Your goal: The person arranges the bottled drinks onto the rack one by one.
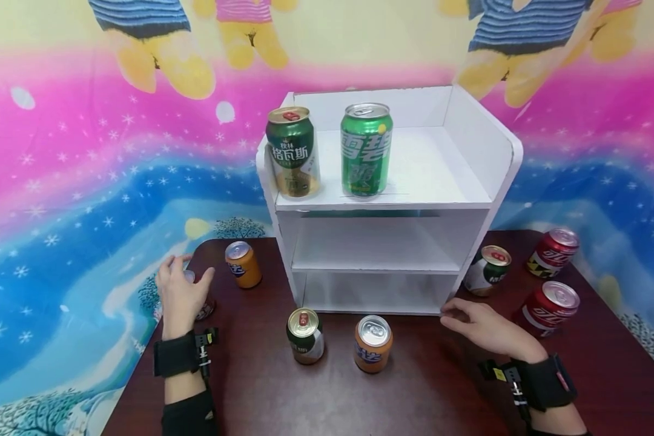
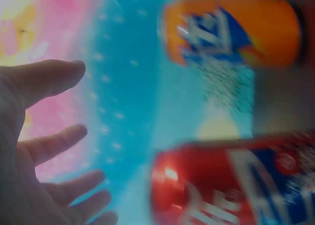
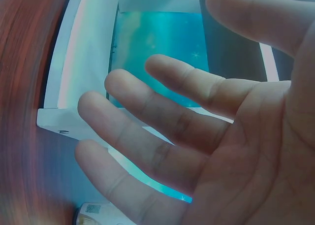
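Observation:
My left hand (image 1: 181, 298) hovers with spread, relaxed fingers over a red soda can (image 2: 197, 190) at the table's left edge. In the head view the hand hides most of that can. An orange soda can (image 1: 243, 265) stands upright just beyond, to the right of this hand. My right hand (image 1: 485, 327) is beside the lower right front corner of a white three-tier shelf (image 1: 381, 242), holding nothing. Its fingers are extended in the right wrist view; whether they touch the shelf I cannot tell. On the top tier stand a green-and-gold can (image 1: 291, 154) and a green Sprite can (image 1: 366, 151).
In front of the shelf stand another green-and-gold can (image 1: 305, 336) and another orange can (image 1: 373, 344). Right of it are a green-and-white can (image 1: 487, 271) and two red cans, one farther back (image 1: 553, 252) and one nearer (image 1: 547, 309). A patterned cloth (image 1: 87, 181) hangs behind the brown table (image 1: 327, 406).

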Demonstrator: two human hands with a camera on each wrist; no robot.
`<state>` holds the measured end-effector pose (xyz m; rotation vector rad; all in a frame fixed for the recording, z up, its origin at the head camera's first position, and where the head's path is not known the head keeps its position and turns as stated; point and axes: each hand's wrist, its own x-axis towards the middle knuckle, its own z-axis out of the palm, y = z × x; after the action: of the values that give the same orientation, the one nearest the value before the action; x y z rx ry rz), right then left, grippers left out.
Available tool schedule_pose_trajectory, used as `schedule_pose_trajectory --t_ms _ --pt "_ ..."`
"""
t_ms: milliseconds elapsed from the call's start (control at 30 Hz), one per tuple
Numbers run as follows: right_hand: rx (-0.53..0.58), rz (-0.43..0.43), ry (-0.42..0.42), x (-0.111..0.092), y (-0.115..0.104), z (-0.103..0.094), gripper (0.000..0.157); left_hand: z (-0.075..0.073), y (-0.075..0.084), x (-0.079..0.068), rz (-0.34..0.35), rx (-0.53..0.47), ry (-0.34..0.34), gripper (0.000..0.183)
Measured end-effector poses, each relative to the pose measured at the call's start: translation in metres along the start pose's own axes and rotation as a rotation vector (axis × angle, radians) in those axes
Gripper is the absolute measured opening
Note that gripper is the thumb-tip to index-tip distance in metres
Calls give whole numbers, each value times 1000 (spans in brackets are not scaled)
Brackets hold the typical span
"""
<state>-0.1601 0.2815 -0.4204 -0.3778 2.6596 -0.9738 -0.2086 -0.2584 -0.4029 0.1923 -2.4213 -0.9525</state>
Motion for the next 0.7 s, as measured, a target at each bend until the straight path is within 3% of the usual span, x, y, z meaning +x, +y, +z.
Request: schedule_pose_trajectory --t_ms 333,600,700 --pt "-6 -5 11 1 1 -2 43 16 -35 0 -303 9 27 77" --pt "0 -8 18 1 0 -3 41 25 -50 1 -411 -93 49 87" --pt "2 0 14 1 0 -2 42 26 -53 2 -425 -218 66 88"
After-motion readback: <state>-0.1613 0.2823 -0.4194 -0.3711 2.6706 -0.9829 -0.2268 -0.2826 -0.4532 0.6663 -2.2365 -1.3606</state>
